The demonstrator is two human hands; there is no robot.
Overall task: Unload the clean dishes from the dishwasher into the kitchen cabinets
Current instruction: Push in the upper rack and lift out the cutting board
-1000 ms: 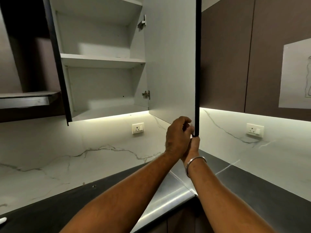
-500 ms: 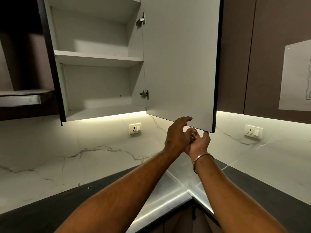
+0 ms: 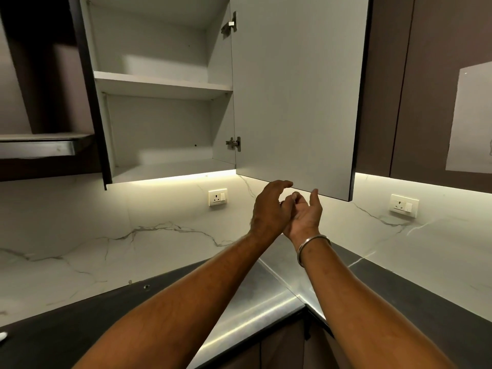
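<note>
The wall cabinet (image 3: 162,85) stands open, and no dishes show on its two white shelves. Its door (image 3: 295,97) is swung wide to the right, with the grey inner face towards me. My left hand (image 3: 267,209) is just under the door's bottom edge, fingers loosely extended, fingertips at the edge. My right hand (image 3: 306,214) is beside it, palm turned up, thumb raised just below the door, fingers loosely curled. Neither hand holds anything. No dishwasher is in view.
A dark worktop (image 3: 53,339) with a steel corner section (image 3: 266,296) runs below. Two wall sockets (image 3: 217,197) (image 3: 404,205) sit in the marble backsplash. Shut brown cabinets with a paper sheet (image 3: 471,118) are to the right. A hood ledge (image 3: 37,147) juts at the left.
The door has swung further open to the right. Both hands gripped its bottom corner before; now they have let go and dropped slightly below the edge.
</note>
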